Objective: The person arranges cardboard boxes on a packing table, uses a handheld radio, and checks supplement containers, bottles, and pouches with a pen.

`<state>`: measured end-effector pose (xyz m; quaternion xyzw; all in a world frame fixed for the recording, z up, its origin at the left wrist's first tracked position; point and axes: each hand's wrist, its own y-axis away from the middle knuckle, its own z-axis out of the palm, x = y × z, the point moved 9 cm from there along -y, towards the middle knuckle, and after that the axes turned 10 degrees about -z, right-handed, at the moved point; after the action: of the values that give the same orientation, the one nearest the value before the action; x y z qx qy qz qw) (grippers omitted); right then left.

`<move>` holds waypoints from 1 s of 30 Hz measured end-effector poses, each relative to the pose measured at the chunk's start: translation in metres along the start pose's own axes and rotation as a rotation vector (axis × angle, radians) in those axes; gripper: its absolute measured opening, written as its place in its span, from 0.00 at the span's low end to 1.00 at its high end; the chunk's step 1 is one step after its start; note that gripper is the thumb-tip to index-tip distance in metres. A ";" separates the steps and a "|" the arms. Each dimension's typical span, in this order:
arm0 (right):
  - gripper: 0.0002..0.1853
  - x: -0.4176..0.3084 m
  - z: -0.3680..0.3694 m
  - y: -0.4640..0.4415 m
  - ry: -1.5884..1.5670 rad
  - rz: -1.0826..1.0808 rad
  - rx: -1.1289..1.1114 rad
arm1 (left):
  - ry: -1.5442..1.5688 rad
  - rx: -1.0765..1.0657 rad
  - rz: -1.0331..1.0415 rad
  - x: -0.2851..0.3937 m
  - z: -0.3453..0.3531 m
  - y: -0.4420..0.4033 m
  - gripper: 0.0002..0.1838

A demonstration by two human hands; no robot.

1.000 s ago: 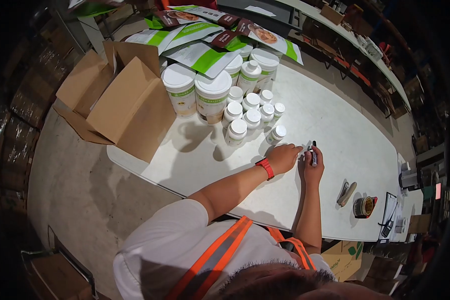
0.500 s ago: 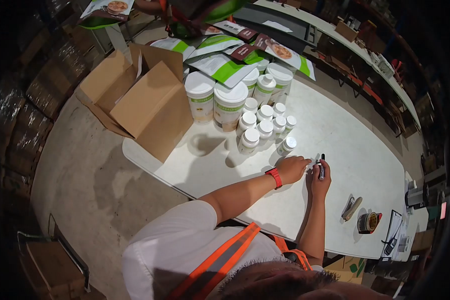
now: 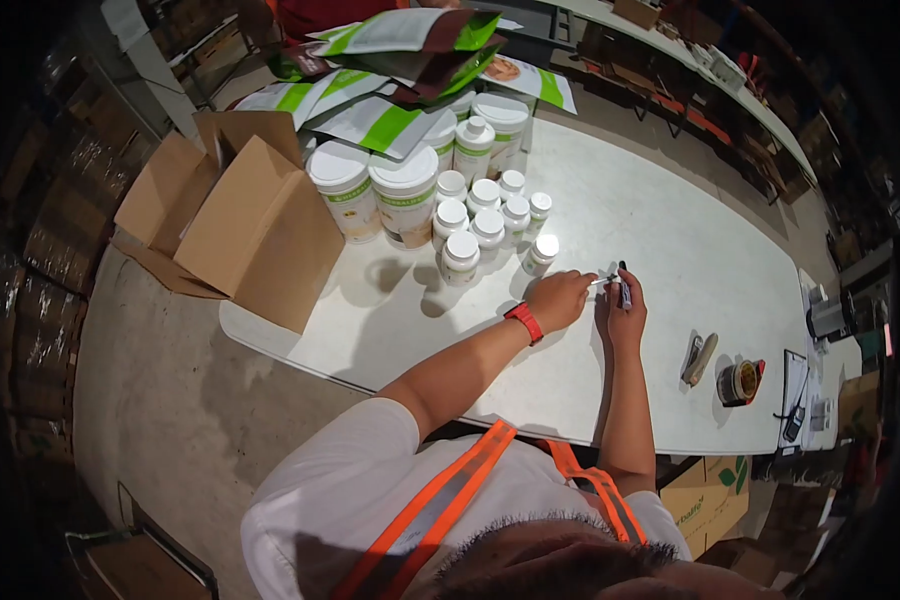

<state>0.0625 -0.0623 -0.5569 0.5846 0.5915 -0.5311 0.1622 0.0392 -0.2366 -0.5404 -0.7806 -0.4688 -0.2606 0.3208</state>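
Note:
My right hand [image 3: 627, 314] is closed around a marker [image 3: 625, 294] with a white and dark body, held upright over the white table. My left hand [image 3: 558, 299], with a red watch [image 3: 523, 324] on its wrist, reaches in from the left, fingers pinched. A thin, light piece runs from its fingertips towards the marker; I cannot make out what it is. Just beyond the left hand stands a small white bottle [image 3: 541, 255]. Several more capped bottles [image 3: 460, 258] are grouped behind it, beside large white-lidded tubs [image 3: 404, 197].
An open cardboard box [image 3: 262, 235] stands at the table's left edge. Green, white and brown pouches [image 3: 370, 125] lie over the tubs, with another person [image 3: 335, 15] behind them. On the right are a box cutter [image 3: 700, 358], a tape roll [image 3: 738, 382] and a clipboard [image 3: 792, 400].
My view has shifted, so the table contents sit further left and higher. Both hands stay close together at the marker. The pouch held up at the upper left is gone from there.

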 end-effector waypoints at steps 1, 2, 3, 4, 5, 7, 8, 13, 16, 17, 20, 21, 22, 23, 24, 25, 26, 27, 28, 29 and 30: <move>0.16 0.000 0.000 0.000 -0.010 -0.006 0.002 | -0.006 -0.007 0.010 0.000 0.001 0.000 0.19; 0.16 -0.002 0.000 0.001 0.003 -0.012 0.006 | -0.006 -0.015 0.007 0.000 0.002 -0.001 0.19; 0.15 -0.003 0.000 0.001 0.016 -0.018 0.008 | -0.005 -0.023 0.003 0.000 0.002 -0.001 0.19; 0.15 -0.005 0.000 0.001 0.027 -0.026 0.009 | -0.006 -0.029 -0.002 -0.001 0.002 -0.001 0.19; 0.16 -0.003 0.000 0.000 0.022 -0.013 0.006 | -0.010 -0.023 0.001 0.000 0.001 -0.001 0.19; 0.16 0.001 0.000 0.000 -0.025 0.008 0.029 | -0.015 -0.020 0.000 0.001 0.000 -0.001 0.19; 0.16 0.002 0.000 0.000 -0.048 0.018 0.042 | -0.018 -0.019 0.002 0.001 0.000 -0.002 0.19; 0.16 0.000 0.000 0.000 0.007 -0.040 0.027 | -0.001 0.008 0.018 0.000 0.001 -0.002 0.18; 0.16 -0.005 0.002 0.000 0.054 -0.059 -0.005 | -0.001 0.013 0.021 -0.001 0.005 -0.001 0.18; 0.16 -0.006 0.003 0.000 0.061 -0.045 -0.017 | -0.007 0.014 0.020 -0.001 0.003 -0.002 0.18; 0.16 -0.012 0.001 0.003 0.107 -0.065 -0.015 | -0.018 -0.003 0.018 0.003 0.000 -0.001 0.19; 0.16 -0.015 0.000 0.002 0.122 -0.090 0.001 | -0.025 -0.002 0.016 0.002 0.003 -0.001 0.19; 0.16 -0.016 0.001 0.002 0.125 -0.101 -0.002 | -0.026 -0.010 0.019 0.000 0.005 -0.002 0.19; 0.16 -0.015 0.002 0.003 0.126 -0.114 0.004 | -0.030 -0.020 0.012 -0.001 0.006 -0.001 0.19; 0.17 -0.017 0.001 0.000 0.130 -0.125 0.015 | -0.034 -0.034 0.008 -0.001 0.005 -0.002 0.19; 0.17 -0.016 0.000 0.000 0.139 -0.117 0.019 | -0.030 -0.026 0.019 0.000 0.005 -0.003 0.19; 0.17 -0.018 -0.001 0.001 0.151 -0.103 0.018 | -0.020 -0.025 0.025 0.001 0.004 -0.001 0.19; 0.17 -0.023 -0.002 0.001 0.144 -0.115 0.019 | -0.006 -0.026 0.027 0.002 0.003 -0.001 0.19; 0.18 -0.022 -0.003 0.001 0.138 -0.145 0.033 | -0.009 -0.030 0.025 0.002 0.005 -0.002 0.19; 0.18 -0.025 -0.005 0.002 0.136 -0.125 0.037 | -0.010 -0.034 0.018 0.003 0.003 -0.001 0.20; 0.18 -0.028 -0.006 0.002 0.134 -0.107 0.038 | -0.011 -0.035 0.010 0.004 0.002 0.000 0.20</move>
<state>0.0742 -0.0726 -0.5327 0.5895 0.6210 -0.5099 0.0827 0.0408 -0.2330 -0.5387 -0.7898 -0.4621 -0.2631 0.3056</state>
